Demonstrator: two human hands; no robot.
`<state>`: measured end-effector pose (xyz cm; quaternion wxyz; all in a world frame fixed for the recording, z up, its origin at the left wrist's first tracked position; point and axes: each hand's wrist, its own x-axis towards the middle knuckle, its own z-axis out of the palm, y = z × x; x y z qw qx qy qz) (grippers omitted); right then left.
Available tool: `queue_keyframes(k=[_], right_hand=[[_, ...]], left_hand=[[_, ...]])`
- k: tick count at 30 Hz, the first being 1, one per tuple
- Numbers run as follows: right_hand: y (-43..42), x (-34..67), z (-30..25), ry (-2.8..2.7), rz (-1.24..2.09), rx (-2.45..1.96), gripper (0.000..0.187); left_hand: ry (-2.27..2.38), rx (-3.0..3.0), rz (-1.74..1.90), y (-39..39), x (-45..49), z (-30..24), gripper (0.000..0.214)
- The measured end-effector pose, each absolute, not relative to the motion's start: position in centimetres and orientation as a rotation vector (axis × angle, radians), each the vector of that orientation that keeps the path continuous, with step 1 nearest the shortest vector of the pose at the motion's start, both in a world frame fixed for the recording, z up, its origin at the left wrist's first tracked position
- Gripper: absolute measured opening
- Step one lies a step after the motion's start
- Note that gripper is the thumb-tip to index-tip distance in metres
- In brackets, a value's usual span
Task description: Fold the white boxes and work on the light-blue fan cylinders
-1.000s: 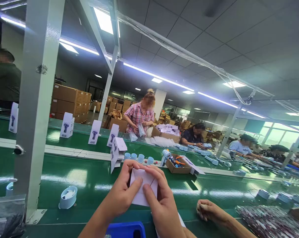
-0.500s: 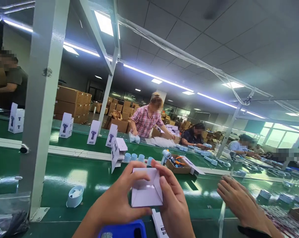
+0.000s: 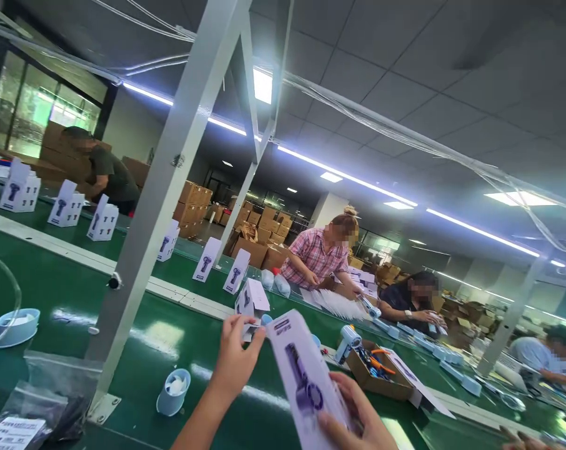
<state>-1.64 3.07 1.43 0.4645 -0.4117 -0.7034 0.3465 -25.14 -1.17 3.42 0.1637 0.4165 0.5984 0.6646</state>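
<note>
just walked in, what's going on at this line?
The person holds a printed carton above the green conveyor. The right hand grips its lower end and the left hand touches its top corner. Across the belt, other workers handle parts, and upright cartons stand in a row.

The right grip holds a pale lilac carton tilted above the green counter, thumb laid across its printed face (a handheld fan is pictured there). The left grip pinches the carton's upper end. Below it a light blue cup-shaped part stands beside the foot of a slanting metal post. Near the carton's right edge sits an open cardboard tray of tools.
</note>
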Motion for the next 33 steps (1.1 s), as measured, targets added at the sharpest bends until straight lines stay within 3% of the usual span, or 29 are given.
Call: queue_keyframes(k=[4, 10, 15, 22, 28, 33], right_hand=[[10.1, -6.6, 5.3, -1.963, 0.386, -1.289, 0.055], [19.1, -17.8, 9.3, -2.208, 0.334, -1.440, 0.041], [21.8, -23.5, 9.5, -2.267, 0.284, -1.614, 0.041], [21.8, -26.1, 9.1, -2.322, 0.260, -1.801, 0.045], [18.6, -23.0, 12.1, -2.400, 0.154, -1.609, 0.057], [10.1, -13.1, 13.8, -2.507, 0.080, -1.338, 0.043]], left_hand=[[2.224, 1.178, 1.606, -0.9, -31.4, 1.7, 0.018], [2.430, 1.079, 1.337, -1.5, -36.7, -1.1, 0.013], [2.453, 1.128, 1.061, -1.3, -36.3, -2.4, 0.018], [2.405, 1.202, 0.842, -1.6, -34.1, -0.9, 0.020], [2.365, 1.291, 0.736, -1.5, -33.6, -0.6, 0.025], [2.288, 1.425, 0.443, -0.4, -32.9, -1.1, 0.040]])
